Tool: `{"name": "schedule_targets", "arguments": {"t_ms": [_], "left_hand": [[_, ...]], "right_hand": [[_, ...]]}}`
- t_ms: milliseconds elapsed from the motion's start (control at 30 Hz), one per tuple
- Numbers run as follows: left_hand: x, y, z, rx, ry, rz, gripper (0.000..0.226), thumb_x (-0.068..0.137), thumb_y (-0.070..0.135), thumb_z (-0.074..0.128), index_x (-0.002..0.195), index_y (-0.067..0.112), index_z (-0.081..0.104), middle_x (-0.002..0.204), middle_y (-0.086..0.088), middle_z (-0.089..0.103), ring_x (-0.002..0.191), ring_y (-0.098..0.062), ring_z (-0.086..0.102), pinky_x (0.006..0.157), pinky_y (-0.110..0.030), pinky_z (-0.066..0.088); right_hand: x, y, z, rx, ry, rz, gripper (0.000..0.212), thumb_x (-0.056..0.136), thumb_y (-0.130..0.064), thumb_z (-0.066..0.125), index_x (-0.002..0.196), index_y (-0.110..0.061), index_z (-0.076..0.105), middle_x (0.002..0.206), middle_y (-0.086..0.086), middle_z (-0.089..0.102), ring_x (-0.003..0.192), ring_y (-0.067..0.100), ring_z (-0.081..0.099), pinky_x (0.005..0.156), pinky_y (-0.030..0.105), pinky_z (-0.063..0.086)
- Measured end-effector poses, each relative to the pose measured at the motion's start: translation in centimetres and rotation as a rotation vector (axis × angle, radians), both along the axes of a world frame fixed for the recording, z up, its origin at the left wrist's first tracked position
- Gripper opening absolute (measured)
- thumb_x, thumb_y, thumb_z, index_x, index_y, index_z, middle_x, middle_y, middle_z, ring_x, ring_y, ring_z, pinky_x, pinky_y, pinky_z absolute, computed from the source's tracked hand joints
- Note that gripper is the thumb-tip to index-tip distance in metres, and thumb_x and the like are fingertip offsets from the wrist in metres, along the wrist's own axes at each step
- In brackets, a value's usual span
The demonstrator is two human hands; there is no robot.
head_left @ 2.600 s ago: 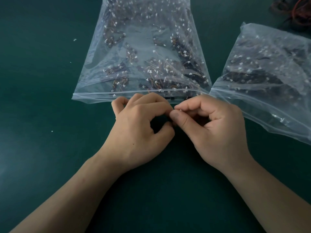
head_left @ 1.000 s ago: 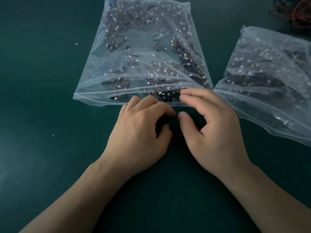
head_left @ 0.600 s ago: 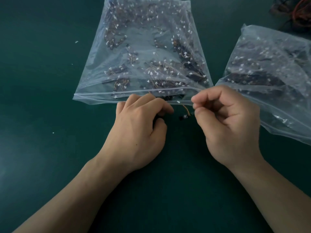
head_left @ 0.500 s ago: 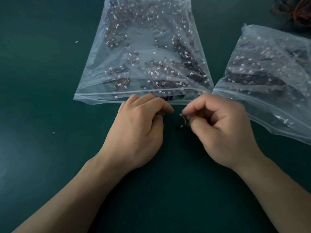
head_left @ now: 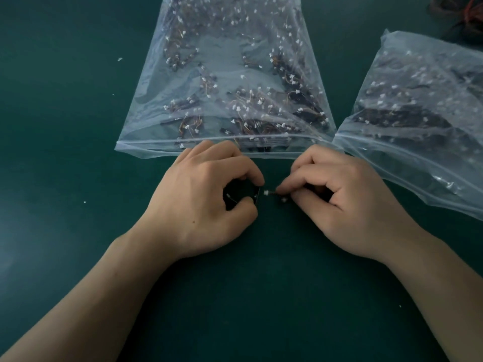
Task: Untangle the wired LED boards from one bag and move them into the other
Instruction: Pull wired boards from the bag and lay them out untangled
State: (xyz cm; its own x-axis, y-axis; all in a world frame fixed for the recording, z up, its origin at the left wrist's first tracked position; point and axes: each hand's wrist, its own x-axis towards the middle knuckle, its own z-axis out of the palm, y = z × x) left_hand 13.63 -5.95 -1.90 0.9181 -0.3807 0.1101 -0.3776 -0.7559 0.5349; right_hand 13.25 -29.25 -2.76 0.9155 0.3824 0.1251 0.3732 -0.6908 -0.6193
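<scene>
**A:** What are the fingers doing?

**B:** Just below the middle of the frame, the left hand [head_left: 201, 205] has its thumb and forefinger curled round a small dark LED board [head_left: 257, 196], pinching it. The right hand [head_left: 347, 207] has its fingertips [head_left: 283, 188] pressed together on the board's thin wire [head_left: 273, 193], next to a white connector [head_left: 266, 192]. A 2nd white plug peeks out just under that hand.

**A:** So how far along is the job?

**B:** Early, I'd say. 1 wired piece lies between the 2 hands, in neither bag, and looks to be mid-untangling. The centre bag [head_left: 156, 121], at upper middle, holds a thick scatter of boards and connectors. Its zip edge touches the left hand's knuckles, though I cannot tell whether it is open. The second bag [head_left: 418, 158], at the right edge, also holds a dark heap. Which one is being emptied I can't say for sure; the hands sit at the centre bag's mouth, so probably that one. Either way, plenty remains.

**A:** And around them?

**B:** A dark green table [head_left: 65, 152] with a dull finish, and a few white specks [head_left: 119, 59] at the left. Loose cables [head_left: 467, 14], red and dark, lie in the upper right corner. Nothing of the room beyond shows.
</scene>
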Motion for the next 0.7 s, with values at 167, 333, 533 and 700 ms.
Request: {"name": "schedule_targets", "arguments": {"t_ms": [167, 333, 533, 700], "left_hand": [[-0.04, 0.06, 0.04, 0.016, -0.007, -0.05, 0.04, 0.075, 0.033, 0.064, 0.114, 0.031, 0.072, 0.108, 0.014, 0.059, 0.104, -0.018, 0.053, 0.097, -0.038, 0.043], [0.06, 0.42, -0.03, 0.007, 0.01, -0.111, 0.039, 0.073, 0.038, 0.062, 0.11, 0.034, 0.073, 0.112, 0.015, 0.058, 0.104, -0.016, 0.051, 0.098, -0.039, 0.043], [0.06, 0.28, -0.4, 0.006, -0.015, -0.104, 0.035, 0.076, 0.041, 0.062, 0.108, 0.035, 0.074, 0.11, 0.015, 0.058, 0.105, -0.017, 0.053, 0.098, -0.04, 0.044], [0.11, 0.38, -0.24, 0.008, -0.004, -0.114, 0.037, 0.075, 0.037, 0.06, 0.109, 0.034, 0.074, 0.111, 0.015, 0.058, 0.105, -0.017, 0.052, 0.098, -0.039, 0.043]], "right_hand": [[-0.16, 0.01, -0.27, 0.032, -0.029, 0.016, 0.027, 0.09, -0.005, 0.069, 0.095, -0.031, 0.076, 0.105, -0.021, 0.062, 0.078, 0.015, 0.064, 0.068, 0.039, 0.052], [-0.44, 0.22, -0.16, 0.025, -0.061, -0.026, 0.021, 0.087, -0.023, 0.067, 0.106, -0.03, 0.071, 0.108, -0.021, 0.059, 0.076, 0.015, 0.061, 0.071, 0.038, 0.051], [-0.17, -0.07, -0.35, 0.058, -0.017, 0.057, 0.018, 0.085, -0.015, 0.068, 0.091, -0.03, 0.076, 0.099, -0.019, 0.066, 0.08, 0.014, 0.066, 0.068, 0.038, 0.053], [-0.05, -0.34, -0.58, 0.1, -0.005, 0.135, 0.026, 0.088, -0.008, 0.07, 0.098, -0.03, 0.077, 0.099, -0.018, 0.071, 0.085, 0.016, 0.07, 0.071, 0.038, 0.056]]}}
